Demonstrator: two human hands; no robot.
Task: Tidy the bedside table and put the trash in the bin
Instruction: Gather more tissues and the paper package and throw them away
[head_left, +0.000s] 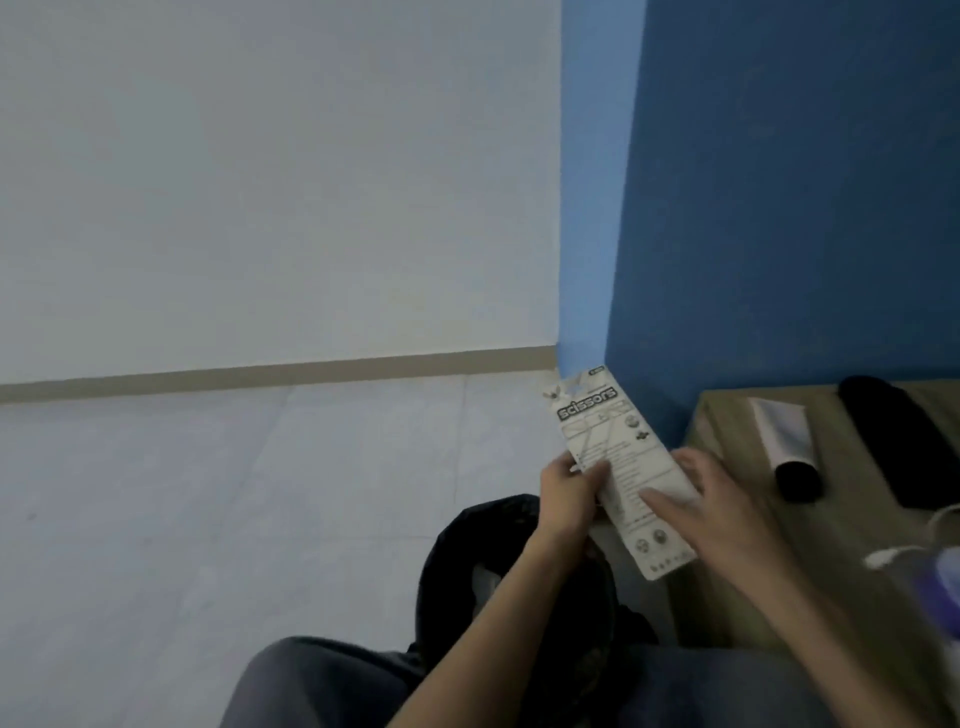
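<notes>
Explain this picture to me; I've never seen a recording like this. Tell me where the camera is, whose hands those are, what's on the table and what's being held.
There is no machine here. The one picture comes from a camera worn on a person's head, looking down at their own bare hands. The left hand and right hand both hold a scissors packaging card above a black-lined bin on the floor. To the right stands the wooden bedside table. On it lie a white tube with a black cap, a long black object too dark to name, and a white cable.
</notes>
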